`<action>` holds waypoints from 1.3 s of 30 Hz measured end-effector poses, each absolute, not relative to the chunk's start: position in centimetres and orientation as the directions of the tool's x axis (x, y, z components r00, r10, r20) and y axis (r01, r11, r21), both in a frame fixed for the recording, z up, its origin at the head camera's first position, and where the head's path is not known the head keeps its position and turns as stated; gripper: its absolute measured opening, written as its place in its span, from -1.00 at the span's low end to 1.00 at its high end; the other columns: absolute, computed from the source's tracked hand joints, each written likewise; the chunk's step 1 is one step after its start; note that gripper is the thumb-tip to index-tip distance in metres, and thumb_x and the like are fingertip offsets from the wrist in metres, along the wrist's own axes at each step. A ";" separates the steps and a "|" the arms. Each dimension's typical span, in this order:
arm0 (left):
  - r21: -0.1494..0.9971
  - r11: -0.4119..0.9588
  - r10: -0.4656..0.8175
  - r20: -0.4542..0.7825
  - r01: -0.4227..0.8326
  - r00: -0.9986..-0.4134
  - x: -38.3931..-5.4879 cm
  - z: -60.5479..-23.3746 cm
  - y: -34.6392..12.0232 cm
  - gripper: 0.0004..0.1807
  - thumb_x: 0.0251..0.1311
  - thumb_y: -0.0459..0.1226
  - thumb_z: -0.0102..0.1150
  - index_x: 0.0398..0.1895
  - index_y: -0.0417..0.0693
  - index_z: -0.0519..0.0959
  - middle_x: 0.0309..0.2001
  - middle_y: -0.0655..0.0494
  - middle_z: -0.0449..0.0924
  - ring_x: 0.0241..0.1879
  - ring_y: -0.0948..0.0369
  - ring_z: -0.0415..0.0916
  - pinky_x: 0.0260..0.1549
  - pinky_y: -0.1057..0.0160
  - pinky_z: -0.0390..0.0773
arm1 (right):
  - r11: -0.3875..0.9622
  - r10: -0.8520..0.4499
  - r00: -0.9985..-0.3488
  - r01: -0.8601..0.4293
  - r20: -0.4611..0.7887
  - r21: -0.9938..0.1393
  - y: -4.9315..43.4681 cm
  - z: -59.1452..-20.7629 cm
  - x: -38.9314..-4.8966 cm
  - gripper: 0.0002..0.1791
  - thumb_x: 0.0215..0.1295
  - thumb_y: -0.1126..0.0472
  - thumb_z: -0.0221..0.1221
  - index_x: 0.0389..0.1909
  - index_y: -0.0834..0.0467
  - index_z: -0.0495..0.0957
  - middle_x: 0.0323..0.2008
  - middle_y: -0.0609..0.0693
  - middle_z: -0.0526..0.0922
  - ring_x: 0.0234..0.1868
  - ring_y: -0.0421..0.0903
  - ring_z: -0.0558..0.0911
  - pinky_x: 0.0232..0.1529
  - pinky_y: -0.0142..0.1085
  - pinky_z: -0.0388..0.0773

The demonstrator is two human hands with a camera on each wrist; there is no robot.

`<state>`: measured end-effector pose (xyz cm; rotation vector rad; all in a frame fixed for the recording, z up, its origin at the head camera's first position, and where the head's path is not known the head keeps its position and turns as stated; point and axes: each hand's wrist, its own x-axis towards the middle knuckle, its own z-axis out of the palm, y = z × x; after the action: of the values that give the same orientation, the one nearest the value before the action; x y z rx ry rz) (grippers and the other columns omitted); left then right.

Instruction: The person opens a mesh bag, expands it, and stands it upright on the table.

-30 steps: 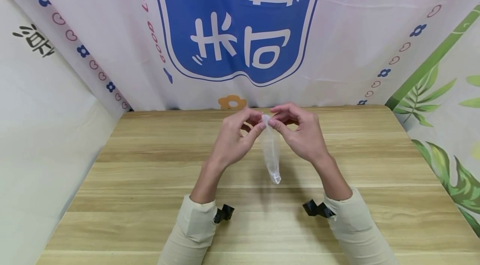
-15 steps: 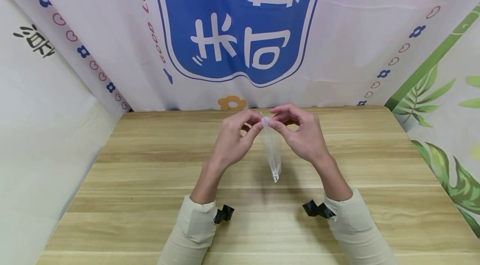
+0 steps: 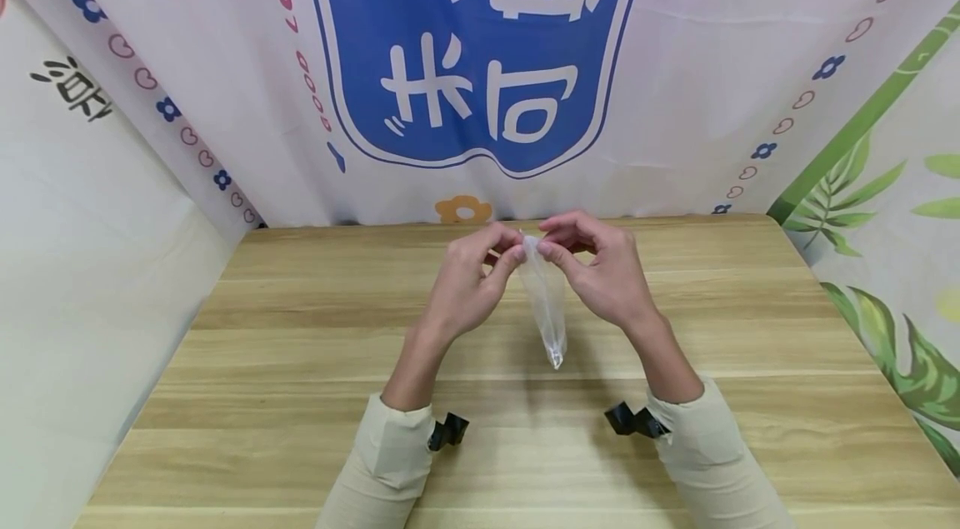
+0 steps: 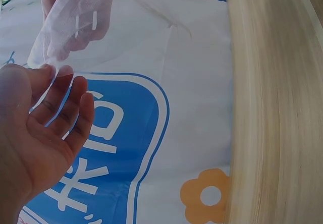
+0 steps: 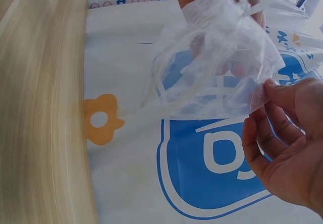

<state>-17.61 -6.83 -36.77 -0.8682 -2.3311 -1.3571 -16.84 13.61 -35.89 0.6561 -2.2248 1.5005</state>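
A sheer white drawstring pouch (image 3: pixel 547 300) hangs between my two hands over the far part of the table, its narrow lower end pointing toward me. My left hand (image 3: pixel 467 277) pinches its upper left edge between thumb and fingertips. On the other side, my right hand (image 3: pixel 606 272) pinches the upper right edge the same way. In the right wrist view, thin white cords trail from the translucent pouch (image 5: pixel 222 57), and the fabric looks flat and see-through. The left wrist view has the pouch (image 4: pixel 55 35) partly in front of the other hand.
The wooden table (image 3: pixel 300 396) spreads beneath both arms. A white cloth (image 3: pixel 690 96) with a blue printed emblem hangs along the far edge. Black devices (image 3: pixel 448 431) sit at the cuffs of the beige sleeves. Leaf-patterned cloth (image 3: pixel 900 262) stands on the right.
The pouch's lower end has swung slightly, ending a little farther right. Both hands keep their pinch with barely any movement. The head view has tilted slightly.
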 end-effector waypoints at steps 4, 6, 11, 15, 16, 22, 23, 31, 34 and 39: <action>0.675 0.360 0.345 0.545 0.644 -0.764 -17.6 -36.8 -6.7 -0.92 0.50 -0.38 0.25 -0.08 -0.22 0.68 -0.23 -0.04 0.77 -0.25 0.14 0.70 -0.25 0.16 0.79 | 0.316 -0.169 -0.818 -0.573 0.549 -0.756 13.6 -35.9 -16.8 -0.79 0.34 0.41 0.42 -0.03 0.30 0.72 -0.26 0.14 0.83 -0.31 -0.25 0.72 -0.18 -0.49 0.68; 0.674 0.355 0.345 0.550 0.648 -0.760 -17.6 -36.8 -6.7 -0.92 0.47 -0.40 0.26 -0.08 -0.23 0.68 -0.24 -0.05 0.77 -0.25 0.13 0.71 -0.27 0.12 0.80 | 0.311 -0.168 -0.816 -0.576 0.553 -0.756 13.5 -35.9 -16.8 -0.79 0.34 0.40 0.42 -0.04 0.30 0.72 -0.27 0.14 0.83 -0.31 -0.24 0.73 -0.19 -0.49 0.68; 0.668 0.351 0.341 0.561 0.656 -0.754 -17.6 -36.8 -6.5 -0.90 0.45 -0.42 0.27 -0.06 -0.25 0.68 -0.23 -0.08 0.78 -0.25 0.10 0.74 -0.28 0.07 0.80 | 0.307 -0.171 -0.813 -0.581 0.557 -0.754 13.5 -36.0 -16.8 -0.81 0.34 0.39 0.43 -0.06 0.29 0.74 -0.28 0.12 0.84 -0.31 -0.24 0.73 -0.22 -0.49 0.67; 0.669 0.350 0.340 0.562 0.656 -0.754 -17.6 -36.9 -6.5 -0.90 0.46 -0.41 0.26 -0.06 -0.25 0.68 -0.22 -0.08 0.78 -0.24 0.09 0.74 -0.27 0.08 0.80 | 0.311 -0.174 -0.811 -0.583 0.558 -0.751 13.5 -36.1 -16.9 -0.82 0.35 0.38 0.42 -0.06 0.28 0.74 -0.29 0.11 0.84 -0.31 -0.23 0.73 -0.21 -0.48 0.68; 0.669 0.352 0.341 0.560 0.655 -0.755 -17.6 -36.9 -6.5 -0.90 0.46 -0.41 0.26 -0.06 -0.24 0.68 -0.22 -0.08 0.78 -0.24 0.10 0.75 -0.27 0.10 0.80 | 0.311 -0.174 -0.811 -0.583 0.558 -0.750 13.5 -36.1 -16.8 -0.82 0.35 0.38 0.42 -0.06 0.28 0.74 -0.29 0.11 0.84 -0.31 -0.22 0.73 -0.21 -0.48 0.68; 0.659 0.375 0.342 0.556 0.652 -0.758 -17.6 -37.0 -6.5 -0.91 0.47 -0.40 0.26 -0.07 -0.22 0.69 -0.22 -0.05 0.79 -0.25 0.14 0.74 -0.28 0.26 0.76 | 0.310 -0.178 -0.813 -0.581 0.554 -0.753 13.4 -36.1 -16.8 -0.84 0.37 0.38 0.41 -0.07 0.27 0.75 -0.28 0.11 0.84 -0.30 -0.19 0.74 -0.21 -0.46 0.69; 0.658 0.376 0.342 0.556 0.653 -0.758 -17.6 -37.0 -6.5 -0.91 0.47 -0.40 0.25 -0.07 -0.22 0.69 -0.22 -0.05 0.79 -0.25 0.14 0.74 -0.27 0.27 0.76 | 0.310 -0.179 -0.814 -0.580 0.553 -0.753 13.4 -36.1 -16.8 -0.84 0.37 0.38 0.41 -0.07 0.27 0.75 -0.28 0.11 0.84 -0.30 -0.19 0.74 -0.21 -0.46 0.69; 0.659 0.382 0.324 0.562 0.648 -0.761 -17.6 -37.0 -6.7 -0.89 0.54 -0.36 0.21 -0.11 -0.24 0.67 -0.25 -0.06 0.76 -0.26 0.13 0.70 -0.24 0.16 0.80 | 0.341 -0.189 -0.828 -0.560 0.528 -0.755 13.9 -35.8 -16.7 -0.82 0.41 0.40 0.36 -0.01 0.31 0.72 -0.27 0.13 0.83 -0.32 -0.13 0.75 -0.19 -0.46 0.69; 0.660 0.384 0.310 0.566 0.645 -0.764 -17.7 -37.0 -6.7 -0.88 0.55 -0.35 0.19 -0.12 -0.25 0.67 -0.28 -0.06 0.74 -0.27 0.13 0.70 -0.24 0.14 0.81 | 0.343 -0.188 -0.833 -0.552 0.520 -0.760 14.0 -35.8 -16.8 -0.81 0.42 0.41 0.35 0.00 0.33 0.71 -0.26 0.14 0.82 -0.33 -0.15 0.75 -0.19 -0.47 0.68; 0.679 0.364 0.312 0.556 0.637 -0.770 -17.5 -36.9 -6.6 -0.89 0.52 -0.35 0.24 -0.10 -0.24 0.68 -0.25 -0.07 0.75 -0.25 0.11 0.70 -0.23 0.07 0.81 | 0.341 -0.189 -0.835 -0.549 0.516 -0.764 14.0 -35.7 -16.7 -0.79 0.40 0.40 0.37 0.01 0.31 0.71 -0.26 0.14 0.83 -0.31 -0.17 0.74 -0.17 -0.47 0.69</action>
<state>-17.54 -6.64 -36.89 -0.8343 -2.2979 -1.3685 -16.72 13.97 -35.71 0.6538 -2.2736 1.4937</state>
